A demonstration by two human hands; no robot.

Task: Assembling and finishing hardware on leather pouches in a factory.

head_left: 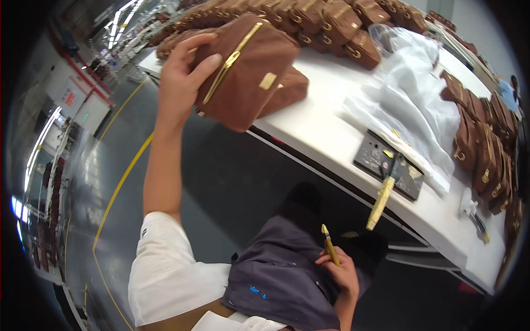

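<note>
My left hand (187,77) is closed on the upper left edge of a brown pouch (248,77) with a gold zip and a small gold plate, holding it up over the table's near left edge. Another brown pouch (292,91) lies on the table, partly hidden behind it. Low in front of my dark apron (276,276), my right hand (342,270) grips a slim yellow tool (329,246) with a pointed tip; its exact kind is unclear. A hammer (382,201) with a yellow-wrapped handle rests across a black plate (364,151), its handle jutting toward me.
Rows of brown pouches (309,16) line the table's far side, and more pouches (477,143) stand at its right. Crumpled clear plastic (406,94) covers part of the white table (326,132). A white-and-dark tool (473,212) lies near the right end. Yellow lines mark the floor.
</note>
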